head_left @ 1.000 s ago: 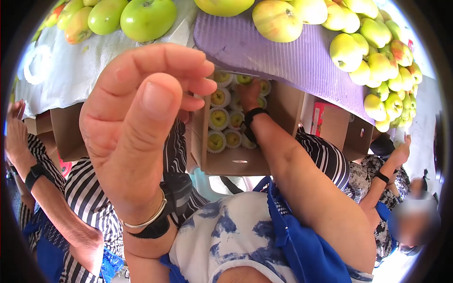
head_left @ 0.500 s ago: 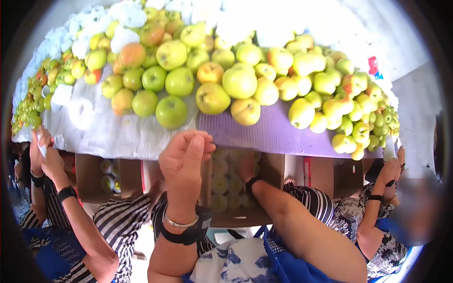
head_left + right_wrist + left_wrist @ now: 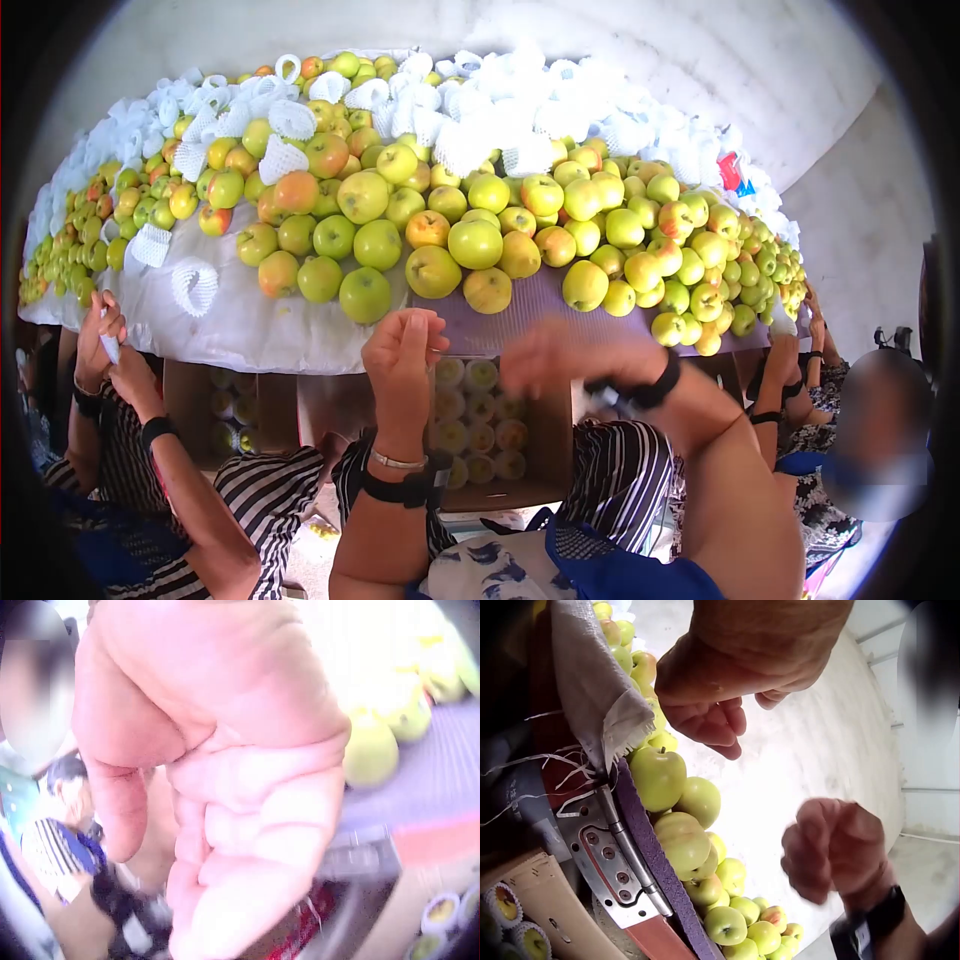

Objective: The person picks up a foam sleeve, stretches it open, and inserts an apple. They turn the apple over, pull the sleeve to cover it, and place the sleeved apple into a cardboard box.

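Note:
My left hand (image 3: 405,350) is raised at the table's front edge, its fingers loosely bent with nothing between them. Beside it, blurred by motion, my right hand (image 3: 575,360) hovers above a cardboard box (image 3: 545,450). In the right wrist view its palm (image 3: 247,765) faces the camera, bare, with fingers loosely bent. Yellow-green apples in white foam nets (image 3: 480,437) stand in rows in the box, below both hands. Closest to the hands on the tabletop are loose apples (image 3: 433,272), lying at the edge of a purple ridged mat (image 3: 455,325).
A long heap of apples (image 3: 475,244) covers the table, with white foam nets (image 3: 465,145) piled behind. White cloth (image 3: 250,335) covers the left side. Other people's hands (image 3: 100,330) work at both ends. Another box (image 3: 275,410) stands left; a metal hinge (image 3: 622,862) sits at the table edge.
My right hand has come up out of the box to table-edge height. The head view has tilted up and shows more of the table. My left hand stays raised and loosely bent.

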### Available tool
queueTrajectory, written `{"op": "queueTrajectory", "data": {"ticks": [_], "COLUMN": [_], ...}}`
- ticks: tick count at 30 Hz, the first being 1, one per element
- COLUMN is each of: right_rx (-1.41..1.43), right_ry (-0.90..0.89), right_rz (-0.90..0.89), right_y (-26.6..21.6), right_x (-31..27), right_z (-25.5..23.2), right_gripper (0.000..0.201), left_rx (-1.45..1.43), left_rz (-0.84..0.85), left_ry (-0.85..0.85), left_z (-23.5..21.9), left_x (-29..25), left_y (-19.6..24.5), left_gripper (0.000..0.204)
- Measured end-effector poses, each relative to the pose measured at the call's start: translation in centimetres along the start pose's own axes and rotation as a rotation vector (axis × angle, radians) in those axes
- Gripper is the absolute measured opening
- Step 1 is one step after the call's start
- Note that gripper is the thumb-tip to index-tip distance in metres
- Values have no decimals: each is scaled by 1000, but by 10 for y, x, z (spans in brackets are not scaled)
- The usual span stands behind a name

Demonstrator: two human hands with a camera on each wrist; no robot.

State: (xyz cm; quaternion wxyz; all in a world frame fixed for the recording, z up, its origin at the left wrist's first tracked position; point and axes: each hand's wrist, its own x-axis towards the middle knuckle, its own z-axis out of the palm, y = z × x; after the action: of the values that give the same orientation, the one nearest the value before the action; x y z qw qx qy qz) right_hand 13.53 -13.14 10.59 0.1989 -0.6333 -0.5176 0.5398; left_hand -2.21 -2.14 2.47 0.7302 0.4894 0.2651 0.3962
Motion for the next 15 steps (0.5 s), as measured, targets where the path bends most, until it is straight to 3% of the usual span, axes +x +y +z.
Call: {"op": "queueTrajectory", "data": {"ticks": [4, 5, 6, 7, 9, 12, 15], "right_rx": [-170, -446, -583, -612, -666, -361, -1145], "right_ry": [899, 1107, 1181, 1243, 1365, 1150, 921], "right_rz": [-52, -149, -85, -156, -298, -46, 201], "right_y": [-11, -10, -13, -12, 1, 26, 46], "right_x": [33, 44, 51, 60, 83, 121, 139], "right_z": [-89, -110, -127, -139, -158, -200, -221], "right_gripper": [15, 17, 22, 20, 16, 22, 26], "left_rx": [-10, -9, -9, -8, -7, -5, -6], "left_rz": [-20, -23, -25, -28, -29, -27, -32], "left_ry": [-4, -7, -12, -17, -27, -39, -45], "left_z": [2, 3, 4, 6, 7, 8, 7], "left_x": [2, 3, 3, 3, 5, 8, 9], "left_y": [-3, -4, -4, -4, -4, -4, -4], "left_gripper": [23, 23, 23, 22, 22, 22, 21]}}
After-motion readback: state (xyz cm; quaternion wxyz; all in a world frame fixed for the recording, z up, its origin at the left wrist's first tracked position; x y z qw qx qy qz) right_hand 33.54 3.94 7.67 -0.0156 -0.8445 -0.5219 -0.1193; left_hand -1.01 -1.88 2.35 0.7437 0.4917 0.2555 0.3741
